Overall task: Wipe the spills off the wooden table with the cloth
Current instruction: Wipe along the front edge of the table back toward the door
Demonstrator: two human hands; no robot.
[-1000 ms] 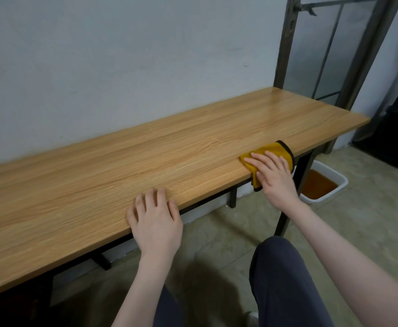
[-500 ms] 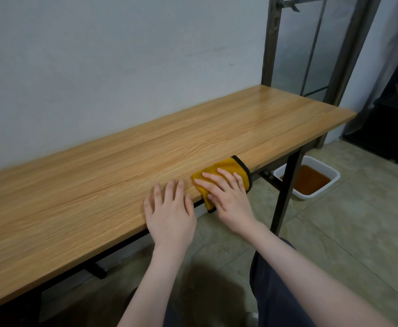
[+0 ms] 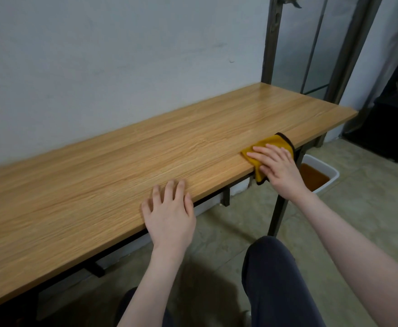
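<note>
**Yellow cloth pressed at the table's near edge**

The right hand (image 3: 278,168) lies flat on the yellow cloth (image 3: 271,144), fingers straight and spread, pressing it down rather than gripping. The cloth sits toward the right end of the wooden table (image 3: 127,166), on the near edge, one corner drooping over the side. The left hand (image 3: 169,213) rests open on the near edge further left, holding nothing. On the floor beyond the table leg stands a white tub (image 3: 327,182) of brownish liquid.
</note>
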